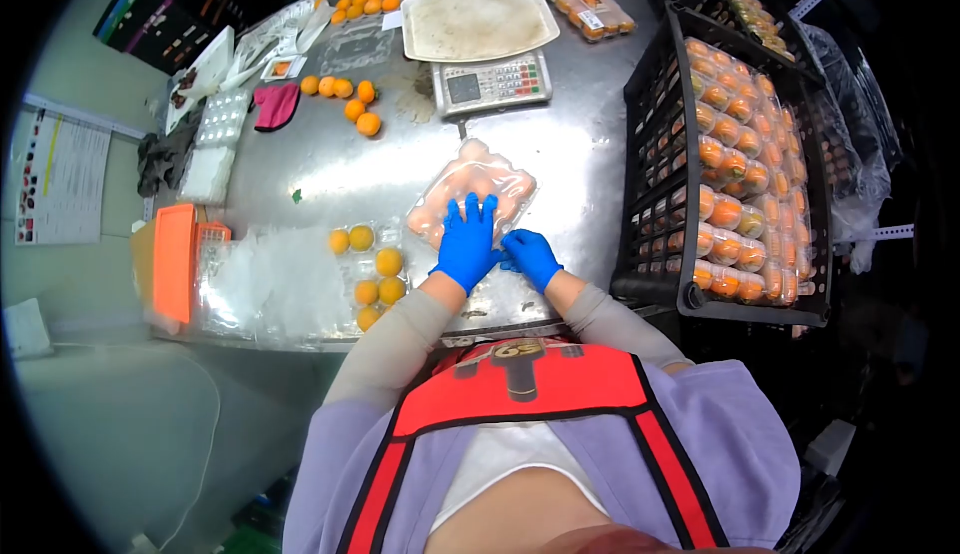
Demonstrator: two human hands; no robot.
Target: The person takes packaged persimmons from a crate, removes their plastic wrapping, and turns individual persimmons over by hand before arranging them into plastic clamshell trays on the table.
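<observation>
A clear plastic fruit pack lies tilted on the metal table, with pale orange, rounded fruit showing through its lid. My left hand, in a blue glove, rests flat on the near part of the lid with its fingers spread. Beside it, my right hand, also blue-gloved, is closed at the pack's near right corner; what its curled fingers pinch is hidden. Left of the hands, an open clear tray holds several yellow-orange fruits.
Beyond the pack stands a scale with a whitish tray on top. A black crate of packed orange fruit is at the right. Loose oranges, a pink cloth and an orange basket lie to the left.
</observation>
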